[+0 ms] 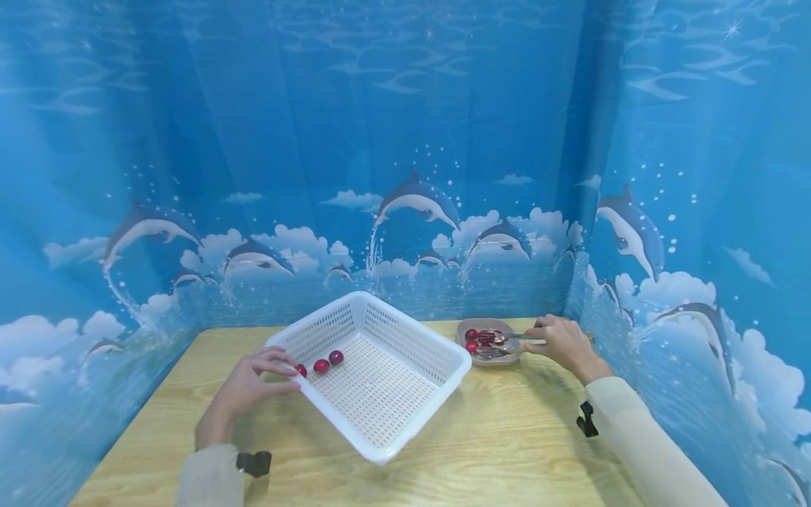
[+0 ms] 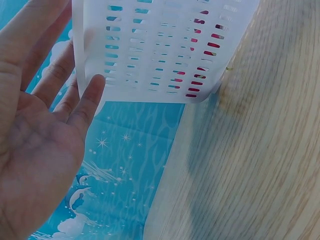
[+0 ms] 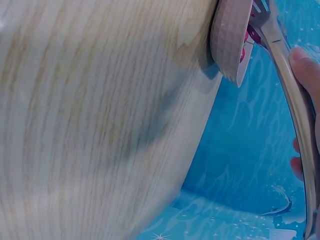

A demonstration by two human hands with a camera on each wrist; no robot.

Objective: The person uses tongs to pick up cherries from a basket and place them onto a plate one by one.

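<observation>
While the right hand [image 1: 564,345] grips the tongs [image 3: 286,75] by their handles, the far ends lie in the bowl [image 1: 491,362] among red fruits [image 1: 472,346]; whether they pinch one, I cannot tell. At the basket [image 1: 380,384], the left hand [image 1: 247,384] holds the left rim lightly, with fingers on both sides of it. Three more fruits [image 1: 321,366] lie on the basket's floor, gathered by that rim, so the left hand is far nearer to them than the right. The relation that matters is the line of the tongs: their long axis runs sideways from the right hand, with the bowl at its left end and the basket farther left. Basket and bowl are apart, though the basket's right corner comes near the bowl.
</observation>
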